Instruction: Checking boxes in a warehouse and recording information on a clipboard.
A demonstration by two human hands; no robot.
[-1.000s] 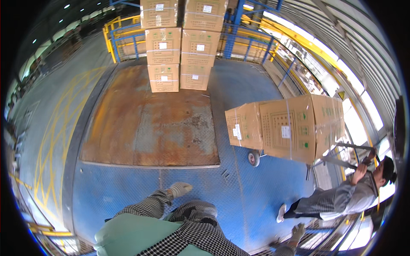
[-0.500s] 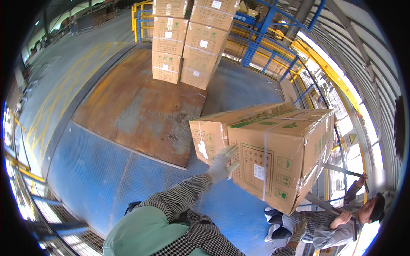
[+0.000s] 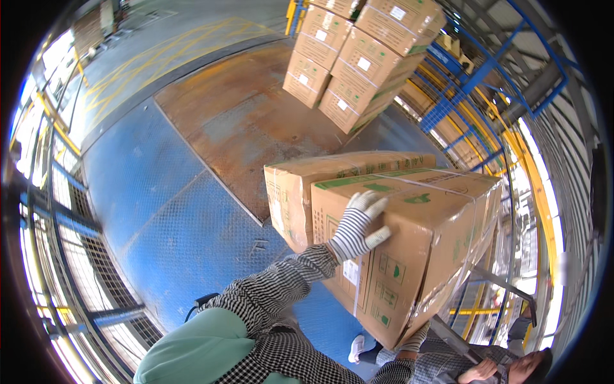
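At the far left runs a dark metal railing with wire-mesh panels [image 3: 105, 275], and beside it spreads a blue, tread-patterned metal floor [image 3: 160, 179]. Next, to the right, lies a rust-brown metal plate [image 3: 220, 144] with worn grey patches. Just past its near corner comes a brown cardboard carton with a white label [image 3: 288, 201], beside a larger strapped brown cardboard carton with green printing [image 3: 409, 246].

The person's left hand [image 3: 358, 230], in a white glove with dark stripes, lies across the upper near edge of the larger carton. Its grip is spread and unclosed: the palm is toward the near face, the fingertips toward the top. The carton's top stretches away to the right from this grip; foreshortening hides which axis is longest.

Behind, on the plate's far edge, rises a stack of brown strapped cartons [image 3: 361, 64]. The right hand [image 3: 416, 339], likewise gloved, is by the larger carton's lower right corner, so the left is nearer the top and the right nearer the bottom. Whether the right grip is closed cannot be told. Farther right, a co-worker's bare hand [image 3: 483, 371] is at a grey metal bar [image 3: 454, 342].
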